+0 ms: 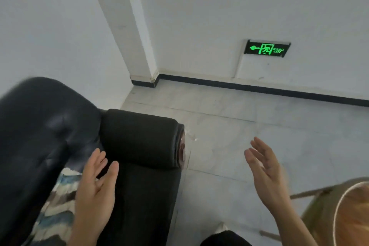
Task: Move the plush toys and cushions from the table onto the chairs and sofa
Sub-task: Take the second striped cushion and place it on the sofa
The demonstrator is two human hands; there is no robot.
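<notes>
At the bottom edge, a dark trouser leg [223, 238] and a bit of a light shoe [220, 226] show over the grey floor [229, 130]. In the bottom right corner stands part of a round table [353, 215] with wooden legs.

The left hand [94, 191] is flat and open, with its fingers [95, 163] loosely side by side and the thumb out to the side. It holds nothing. The right hand [266, 173] is open too, with its fingers a little spread, and it is up over the floor with nothing in it.

A blue, white and brown cushion [54, 203] lies on the seat of the black sofa [40, 126], in the corner by the backrest. It sits just under and to the left of the left hand. I cannot tell if the hand touches it.

The sofa's arm [139, 138] is just past the left fingertips.

Farther away, on the white wall [219, 6], a green exit sign [267, 48] glows low down.
</notes>
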